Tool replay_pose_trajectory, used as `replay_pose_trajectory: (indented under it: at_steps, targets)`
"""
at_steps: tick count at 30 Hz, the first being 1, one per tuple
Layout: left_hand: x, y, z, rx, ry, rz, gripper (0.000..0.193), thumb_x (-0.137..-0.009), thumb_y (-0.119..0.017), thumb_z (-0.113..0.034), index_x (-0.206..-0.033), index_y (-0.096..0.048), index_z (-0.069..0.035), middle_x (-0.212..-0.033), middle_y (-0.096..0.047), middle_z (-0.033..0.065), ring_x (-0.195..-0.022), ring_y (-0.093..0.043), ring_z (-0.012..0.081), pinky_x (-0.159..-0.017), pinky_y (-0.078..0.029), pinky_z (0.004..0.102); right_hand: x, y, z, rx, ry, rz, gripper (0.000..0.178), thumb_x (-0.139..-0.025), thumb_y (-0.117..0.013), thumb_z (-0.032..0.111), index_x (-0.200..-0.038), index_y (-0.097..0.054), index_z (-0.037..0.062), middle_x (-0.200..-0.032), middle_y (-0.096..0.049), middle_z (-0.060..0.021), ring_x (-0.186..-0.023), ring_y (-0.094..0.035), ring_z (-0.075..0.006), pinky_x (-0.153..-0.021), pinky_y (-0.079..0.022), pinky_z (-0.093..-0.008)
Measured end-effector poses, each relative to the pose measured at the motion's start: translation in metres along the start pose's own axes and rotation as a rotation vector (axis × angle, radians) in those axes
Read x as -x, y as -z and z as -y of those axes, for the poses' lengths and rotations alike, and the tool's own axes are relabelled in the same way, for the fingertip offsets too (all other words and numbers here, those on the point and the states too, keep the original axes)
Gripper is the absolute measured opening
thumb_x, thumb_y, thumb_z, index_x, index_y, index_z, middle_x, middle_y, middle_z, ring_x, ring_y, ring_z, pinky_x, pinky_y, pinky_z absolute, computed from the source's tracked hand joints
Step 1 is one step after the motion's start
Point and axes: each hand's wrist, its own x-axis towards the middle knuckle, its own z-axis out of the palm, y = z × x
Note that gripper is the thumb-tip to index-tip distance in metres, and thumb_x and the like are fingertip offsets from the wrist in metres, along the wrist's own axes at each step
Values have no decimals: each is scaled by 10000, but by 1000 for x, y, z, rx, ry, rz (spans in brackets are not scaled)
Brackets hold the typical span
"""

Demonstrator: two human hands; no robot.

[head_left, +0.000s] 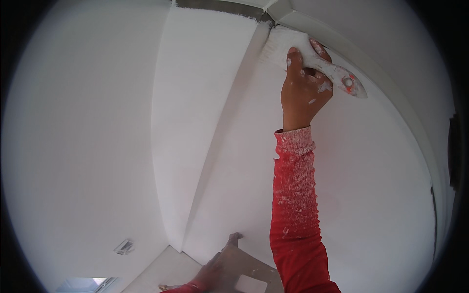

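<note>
High on the white wall (244,161), my right hand (308,90) is closed around a wide paintbrush (337,73). Its handle is smeared with white paint and has orange marks and a hole at the end. The white-coated bristles touch the wall near the corner below the ceiling trim. White paint spots my fingers and the red sleeve (295,195). Low in the picture, my left hand (210,271) is in shadow beside a brown, paint-flecked surface (244,261) with a pale patch. Its fingers are too dim to make out, and I cannot tell whether it grips that surface.
A dark grey strip (220,6) runs along the wall's top edge. Pale trim (391,93) curves down the right side. A wall column (195,97) juts out left of the brush. Lower left are a small wall box (124,246) and a bright window (85,284).
</note>
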Motion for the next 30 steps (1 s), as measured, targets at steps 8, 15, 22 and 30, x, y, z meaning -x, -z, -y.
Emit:
replay_pose_trajectory:
  at_steps: [8,15,22,30]
  targets:
    - [4,-8,6,7,10,19,588,-926,-566,-537,-1411,-537,-207,-1545,-379,177,-1396,-345,485,-1138,-331,566,-1,2,-14,158,162,15,171,-905,-704,116,-1068,-684,70,-1142,-675,-78,-818,-702,-175,-720,-573,-269]
    - [3,-5,2,-4,69,127,584,-933,-548,-548,-1435,-515,-250,-1575,-338,158,-1423,-306,476,-1143,-324,562,-1,-5,-18,180,155,-68,240,-881,-726,142,-988,-647,-59,-859,-721,-89,-693,-676,-143,-635,-523,-282]
    - [5,-10,4,59,53,36,584,-925,-561,-544,-1426,-525,-246,-1568,-349,157,-1422,-308,471,-1143,-324,563,-3,7,-35,785,353,60,158,-945,-669,184,-1098,-697,161,-925,-732,-89,-795,-733,-204,-632,-591,-304]
    - [2,-15,15,129,-6,-3,584,-916,-578,-524,-1413,-541,-219,-1561,-360,161,-1402,-337,482,-1135,-333,566,0,-1,-22,420,157,-85,306,-851,-756,223,-696,-659,-23,-707,-695,-90,-605,-641,-161,-602,-500,-317]
